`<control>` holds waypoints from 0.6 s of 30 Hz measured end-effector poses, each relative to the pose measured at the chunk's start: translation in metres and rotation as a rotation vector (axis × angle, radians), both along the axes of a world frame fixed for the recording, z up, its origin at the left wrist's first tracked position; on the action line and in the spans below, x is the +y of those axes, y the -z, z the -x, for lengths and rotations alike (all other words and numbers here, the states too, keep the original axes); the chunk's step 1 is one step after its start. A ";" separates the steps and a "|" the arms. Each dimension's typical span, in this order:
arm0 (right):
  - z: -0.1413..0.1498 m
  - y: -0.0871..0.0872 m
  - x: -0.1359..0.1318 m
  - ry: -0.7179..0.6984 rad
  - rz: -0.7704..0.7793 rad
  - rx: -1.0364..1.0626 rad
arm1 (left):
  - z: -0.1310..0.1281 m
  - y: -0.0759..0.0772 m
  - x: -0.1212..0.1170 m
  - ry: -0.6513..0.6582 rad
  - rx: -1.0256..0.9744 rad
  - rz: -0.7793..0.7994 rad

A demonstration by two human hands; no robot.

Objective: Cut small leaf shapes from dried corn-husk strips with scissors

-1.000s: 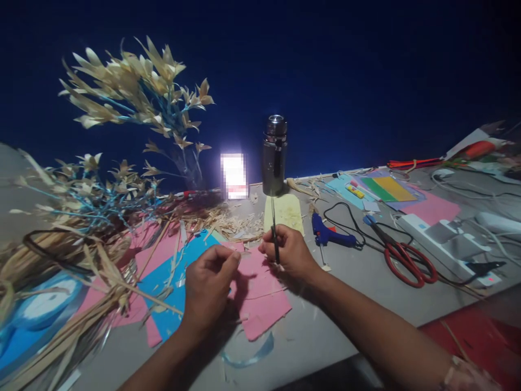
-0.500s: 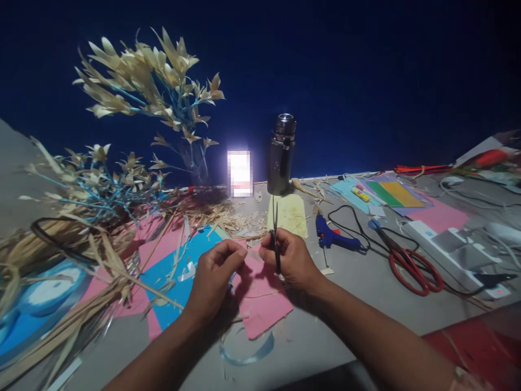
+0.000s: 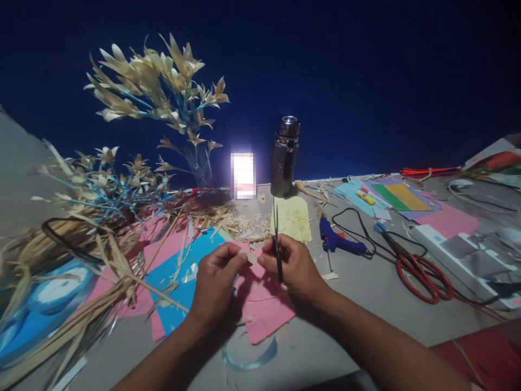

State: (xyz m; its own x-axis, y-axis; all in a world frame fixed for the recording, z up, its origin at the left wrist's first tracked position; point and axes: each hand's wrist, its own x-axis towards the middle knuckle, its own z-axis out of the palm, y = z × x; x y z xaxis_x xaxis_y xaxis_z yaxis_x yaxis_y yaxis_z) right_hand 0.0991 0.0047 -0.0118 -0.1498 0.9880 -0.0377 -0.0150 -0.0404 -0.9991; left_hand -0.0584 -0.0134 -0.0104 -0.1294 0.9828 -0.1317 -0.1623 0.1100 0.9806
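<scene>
My right hand (image 3: 299,269) is closed around a pair of small dark scissors (image 3: 278,255), whose narrow blades point up and away from me. Its thumb and a fingertip come close to the fingers of my left hand (image 3: 217,277). Those left fingers are pinched together; a small pale bit seems to show at their tips, too small to name. Below both hands lies a pink sheet (image 3: 266,317) with thin strands on it. Blue paper (image 3: 171,288) is beside my left hand, and a yellow pad (image 3: 293,217) lies beyond the scissors.
A dark flask (image 3: 285,160) stands near a glowing, blurred screen (image 3: 243,176). Dried-husk flowers (image 3: 163,76) rise at left above husk strips (image 3: 81,304). On the right are a blue glue gun (image 3: 342,241), red-handled scissors (image 3: 423,277) and a power strip (image 3: 468,266). Clear tape (image 3: 252,361) lies in front.
The view has shifted slightly, so everything sits a little farther right and lower. My hands keep nearly the same pose, fingertips close together, with the scissors still in my right hand.
</scene>
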 end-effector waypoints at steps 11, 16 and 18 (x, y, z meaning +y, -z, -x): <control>-0.008 0.006 -0.002 -0.553 0.150 -0.156 | 0.019 -0.015 0.010 -0.101 0.033 -0.155; -0.007 0.011 -0.003 -0.529 0.264 -0.113 | 0.019 -0.013 0.010 -0.102 0.032 -0.163; -0.007 0.014 -0.004 -0.516 0.304 -0.098 | 0.020 -0.013 0.010 -0.097 0.034 -0.165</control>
State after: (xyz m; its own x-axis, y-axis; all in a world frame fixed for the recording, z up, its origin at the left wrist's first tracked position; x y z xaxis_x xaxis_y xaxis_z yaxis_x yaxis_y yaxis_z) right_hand 0.1060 0.0008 -0.0259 -0.5886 0.7311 -0.3450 0.1743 -0.3020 -0.9372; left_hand -0.0780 -0.0038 0.0030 -0.2263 0.9734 0.0361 -0.1305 -0.0670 0.9892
